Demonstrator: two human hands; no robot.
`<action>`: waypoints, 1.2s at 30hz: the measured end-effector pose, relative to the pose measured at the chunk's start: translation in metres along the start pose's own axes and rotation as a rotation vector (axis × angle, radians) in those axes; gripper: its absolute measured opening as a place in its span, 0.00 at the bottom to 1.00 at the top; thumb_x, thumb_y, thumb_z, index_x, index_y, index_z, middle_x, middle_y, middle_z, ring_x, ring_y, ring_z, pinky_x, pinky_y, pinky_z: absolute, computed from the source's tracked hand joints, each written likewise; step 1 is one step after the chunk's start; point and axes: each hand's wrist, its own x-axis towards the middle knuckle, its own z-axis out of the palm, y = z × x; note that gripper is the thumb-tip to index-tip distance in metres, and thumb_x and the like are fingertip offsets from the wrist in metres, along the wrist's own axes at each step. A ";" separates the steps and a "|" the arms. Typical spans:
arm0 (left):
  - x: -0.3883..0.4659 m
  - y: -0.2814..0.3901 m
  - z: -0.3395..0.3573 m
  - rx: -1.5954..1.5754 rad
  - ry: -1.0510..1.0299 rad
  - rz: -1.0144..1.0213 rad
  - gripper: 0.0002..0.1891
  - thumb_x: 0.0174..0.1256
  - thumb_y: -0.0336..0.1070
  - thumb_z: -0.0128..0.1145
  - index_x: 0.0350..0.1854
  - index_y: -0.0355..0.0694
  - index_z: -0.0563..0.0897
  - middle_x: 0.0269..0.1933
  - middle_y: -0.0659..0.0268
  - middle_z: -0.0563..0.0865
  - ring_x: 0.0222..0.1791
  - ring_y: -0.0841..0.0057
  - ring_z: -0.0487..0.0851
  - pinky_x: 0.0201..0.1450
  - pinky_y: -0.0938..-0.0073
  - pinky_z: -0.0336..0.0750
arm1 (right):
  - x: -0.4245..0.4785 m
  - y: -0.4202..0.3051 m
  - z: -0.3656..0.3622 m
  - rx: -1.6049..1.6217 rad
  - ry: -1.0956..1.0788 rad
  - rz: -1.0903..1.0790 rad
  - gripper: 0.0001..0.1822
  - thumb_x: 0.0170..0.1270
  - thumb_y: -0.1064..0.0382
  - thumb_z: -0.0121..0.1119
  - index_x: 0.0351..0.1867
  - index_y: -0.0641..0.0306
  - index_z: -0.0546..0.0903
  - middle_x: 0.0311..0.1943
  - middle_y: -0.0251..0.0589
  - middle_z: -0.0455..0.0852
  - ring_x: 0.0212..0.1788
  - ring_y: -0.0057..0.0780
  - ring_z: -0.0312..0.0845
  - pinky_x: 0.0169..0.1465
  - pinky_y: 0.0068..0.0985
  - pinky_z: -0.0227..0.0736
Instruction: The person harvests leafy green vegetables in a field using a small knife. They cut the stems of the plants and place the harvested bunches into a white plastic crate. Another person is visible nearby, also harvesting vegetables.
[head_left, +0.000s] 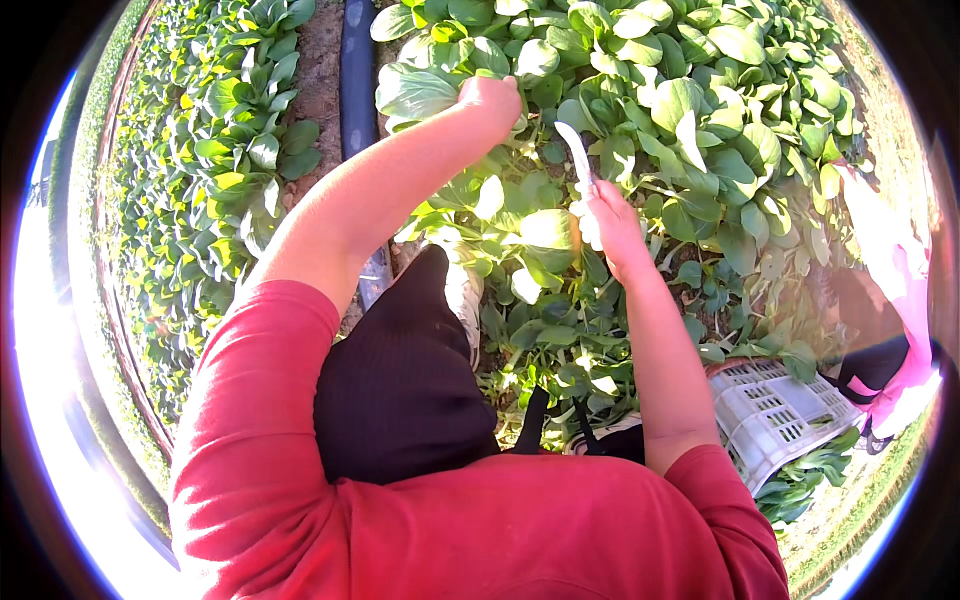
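Note:
My left hand (491, 109) is closed around part of a leafy green plant with broad leaves (420, 91), at the left edge of the dense row; its fingers are partly hidden. My right hand (609, 225) grips the handle of a knife with a pale curved blade (576, 150), which points up and left towards the left hand. The blade stands free above the foliage. Below and between the hands lie lower greens and sunlit loose leaves (547, 229).
A dark hose or pipe (358, 82) runs along bare soil, left of my row. Another leafy row (217, 150) grows beyond it. A grey plastic crate (780, 412) lies tilted at the lower right with greens by it. A person in pink (904, 300) is at the far right.

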 end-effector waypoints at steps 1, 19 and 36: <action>0.000 -0.005 -0.002 -0.018 -0.088 0.022 0.24 0.47 0.31 0.72 0.51 0.42 0.83 0.56 0.64 0.80 0.45 0.69 0.89 0.36 0.66 0.84 | 0.014 0.006 0.007 -0.069 -0.018 -0.007 0.15 0.72 0.57 0.54 0.53 0.62 0.78 0.34 0.31 0.79 0.34 0.18 0.72 0.38 0.20 0.68; -0.040 -0.023 0.072 -0.455 0.176 0.060 0.26 0.47 0.35 0.70 0.53 0.45 0.82 0.53 0.65 0.81 0.55 0.63 0.82 0.56 0.64 0.78 | 0.112 0.057 0.044 -0.760 0.093 -0.175 0.16 0.71 0.56 0.55 0.46 0.69 0.77 0.34 0.56 0.86 0.36 0.54 0.83 0.44 0.42 0.76; -0.070 -0.035 0.049 -0.788 0.302 -0.057 0.26 0.48 0.35 0.68 0.54 0.40 0.81 0.53 0.60 0.84 0.53 0.60 0.83 0.55 0.65 0.78 | 0.076 0.023 0.009 -0.255 -0.053 0.232 0.13 0.71 0.59 0.56 0.50 0.65 0.78 0.34 0.40 0.84 0.32 0.29 0.79 0.36 0.28 0.75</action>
